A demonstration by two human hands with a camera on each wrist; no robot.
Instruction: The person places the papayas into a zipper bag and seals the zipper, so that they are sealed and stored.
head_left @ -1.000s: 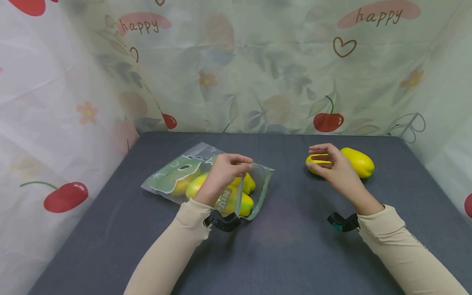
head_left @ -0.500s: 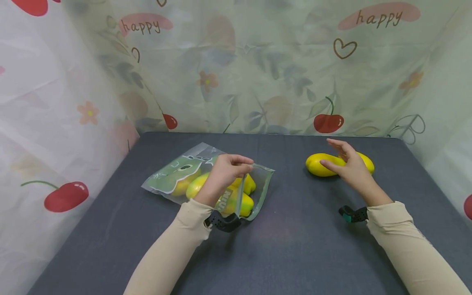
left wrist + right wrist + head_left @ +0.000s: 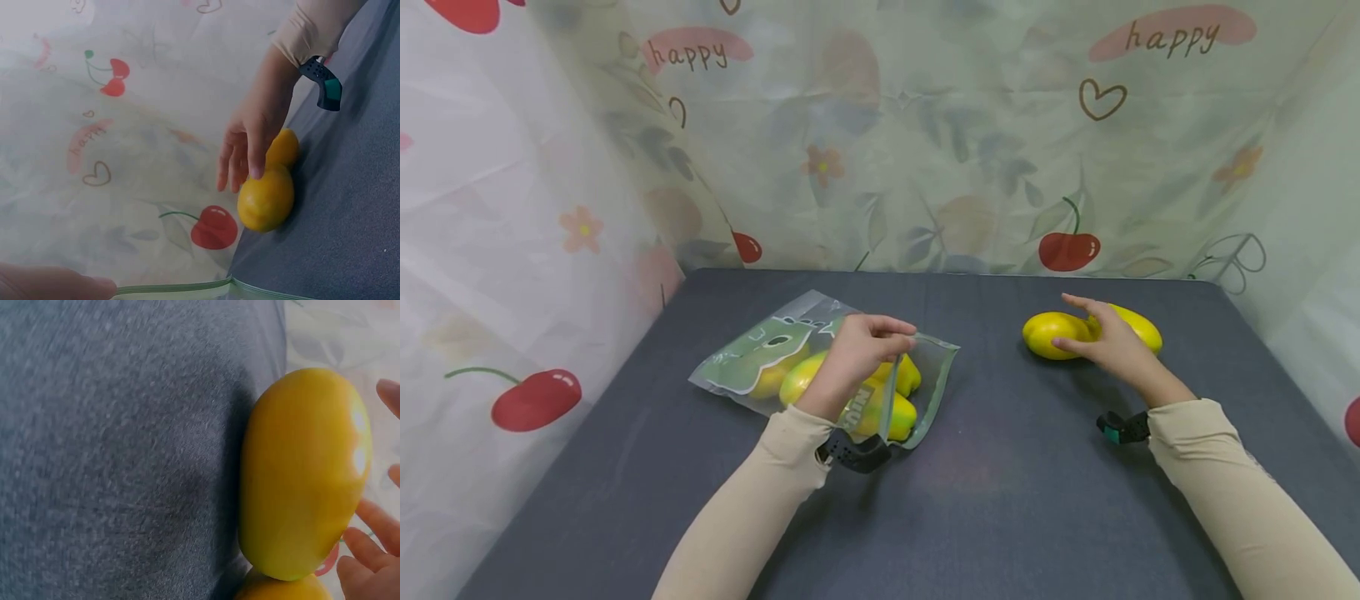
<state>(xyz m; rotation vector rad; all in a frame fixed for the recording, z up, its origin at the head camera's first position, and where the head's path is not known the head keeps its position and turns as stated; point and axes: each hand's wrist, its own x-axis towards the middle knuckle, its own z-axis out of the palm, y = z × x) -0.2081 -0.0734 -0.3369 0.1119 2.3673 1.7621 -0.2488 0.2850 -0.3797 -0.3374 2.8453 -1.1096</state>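
Note:
My left hand (image 3: pixel 857 358) pinches the rim of a clear zip bag (image 3: pixel 752 350) printed with a green cartoon; its mouth faces right. Several yellow oblong fruits (image 3: pixel 898 421) lie inside, partly behind the print and my wrist. At the right, two more yellow oblong fruits lie touching: a left one (image 3: pixel 1051 336) and a right one (image 3: pixel 1138 327). Over them hovers my right hand (image 3: pixel 1116 346), fingers spread and thumb out, not curled round either. In the right wrist view, one fruit (image 3: pixel 306 475) fills the middle, with fingertips (image 3: pixel 378 525) beside it.
A dark grey cloth-covered table (image 3: pixel 970 500) carries everything. Printed curtains (image 3: pixel 925 167) enclose its back and sides. A loose grey cord (image 3: pixel 1232 258) hangs near the back right corner. Each wrist wears a dark band (image 3: pixel 853 450).
My right hand has moved right and slightly back from the left fruit, its fingers spreading wider, then dipped a little over the pair. The left hand and the bag have stayed put.

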